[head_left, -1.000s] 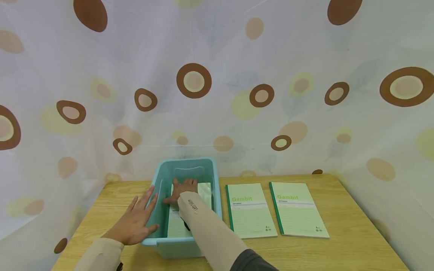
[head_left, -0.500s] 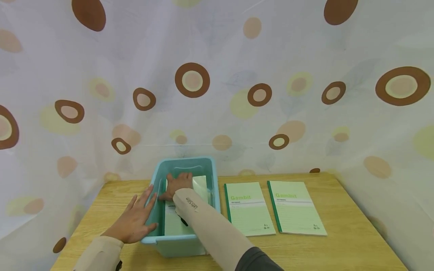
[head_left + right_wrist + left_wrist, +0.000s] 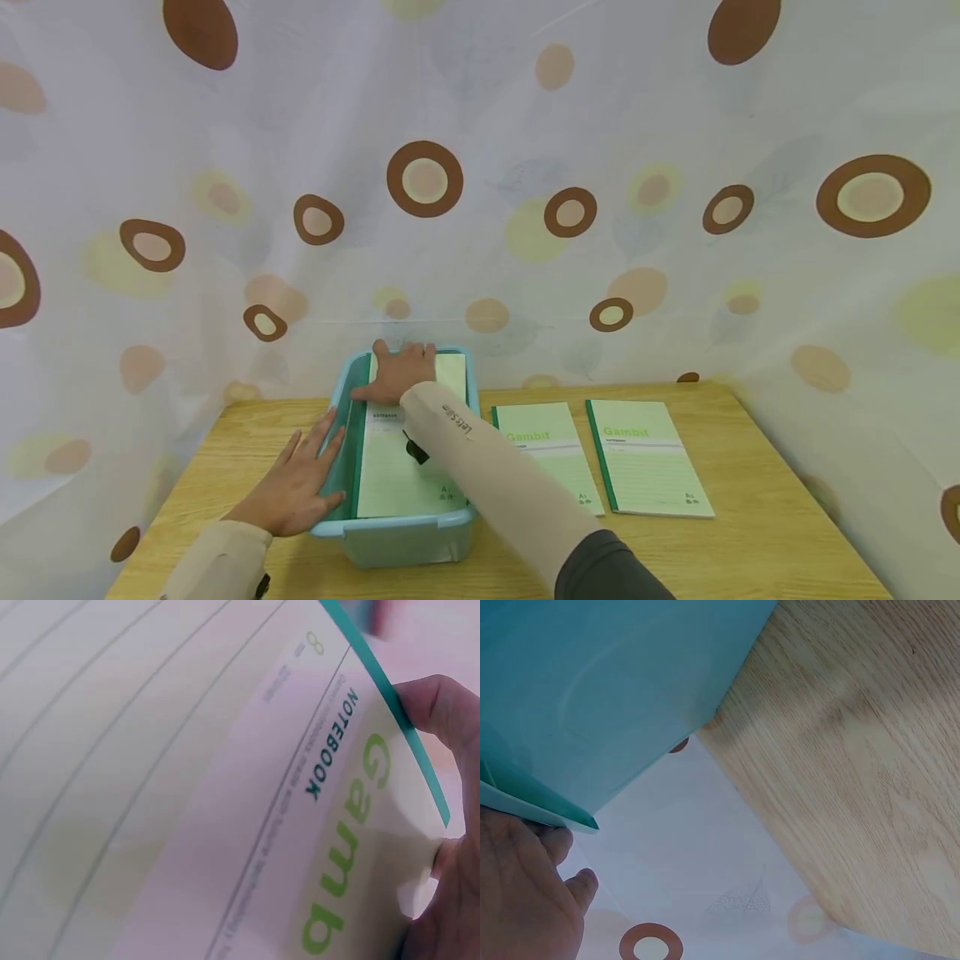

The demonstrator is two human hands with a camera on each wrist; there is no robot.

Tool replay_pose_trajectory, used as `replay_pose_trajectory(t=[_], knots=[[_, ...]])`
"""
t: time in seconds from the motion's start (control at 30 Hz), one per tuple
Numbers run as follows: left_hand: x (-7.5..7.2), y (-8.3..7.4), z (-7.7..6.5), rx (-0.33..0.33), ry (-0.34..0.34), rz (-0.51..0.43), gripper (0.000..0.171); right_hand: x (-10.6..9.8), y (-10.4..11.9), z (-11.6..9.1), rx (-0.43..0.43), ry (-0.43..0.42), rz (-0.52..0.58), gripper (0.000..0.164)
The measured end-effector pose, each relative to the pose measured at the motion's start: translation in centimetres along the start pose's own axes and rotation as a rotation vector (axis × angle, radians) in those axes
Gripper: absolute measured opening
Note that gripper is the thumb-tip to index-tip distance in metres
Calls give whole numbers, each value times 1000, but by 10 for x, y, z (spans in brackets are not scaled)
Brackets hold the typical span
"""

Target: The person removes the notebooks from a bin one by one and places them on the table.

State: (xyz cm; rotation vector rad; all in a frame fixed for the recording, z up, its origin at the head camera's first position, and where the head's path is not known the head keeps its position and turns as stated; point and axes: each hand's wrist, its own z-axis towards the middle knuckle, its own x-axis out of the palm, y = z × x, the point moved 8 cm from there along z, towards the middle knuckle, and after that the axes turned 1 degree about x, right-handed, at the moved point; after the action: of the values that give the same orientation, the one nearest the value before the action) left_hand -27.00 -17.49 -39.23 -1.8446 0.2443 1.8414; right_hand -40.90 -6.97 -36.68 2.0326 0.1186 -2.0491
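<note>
My right hand (image 3: 397,373) grips a pale green notebook (image 3: 393,483) with a dark green spine by its far end, over the light blue plastic bin (image 3: 408,543). In the right wrist view the thumb presses the spine edge of the notebook (image 3: 195,787), and other fingers of the hand (image 3: 459,847) reach round its top edge. My left hand (image 3: 294,487) rests against the bin's left rim with fingers spread and straight. The left wrist view shows that hand (image 3: 525,892) beside the bin's rim. The bin's contents under the notebook are hidden.
Two more Gambit notebooks, a nearer one (image 3: 551,462) partly behind my right sleeve and another (image 3: 648,458), lie flat right of the bin on the wooden table (image 3: 780,533). A patterned curtain (image 3: 480,250) hangs behind the table.
My right hand has moved up and away from me, and the notebook has risen with it from inside the bin to about rim height. The left hand stays at the rim.
</note>
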Motion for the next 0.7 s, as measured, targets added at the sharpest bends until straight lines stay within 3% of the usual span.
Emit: replay_pose_trajectory(t=[0.4,0.7], knots=[[-2,-3,-1,-3,-26,-7,75,-116,-17,-32,-63,-156,163,71],[-1,-3,0,-1,-37,5,75,-161,-49,-60,-91,-191,269,63]])
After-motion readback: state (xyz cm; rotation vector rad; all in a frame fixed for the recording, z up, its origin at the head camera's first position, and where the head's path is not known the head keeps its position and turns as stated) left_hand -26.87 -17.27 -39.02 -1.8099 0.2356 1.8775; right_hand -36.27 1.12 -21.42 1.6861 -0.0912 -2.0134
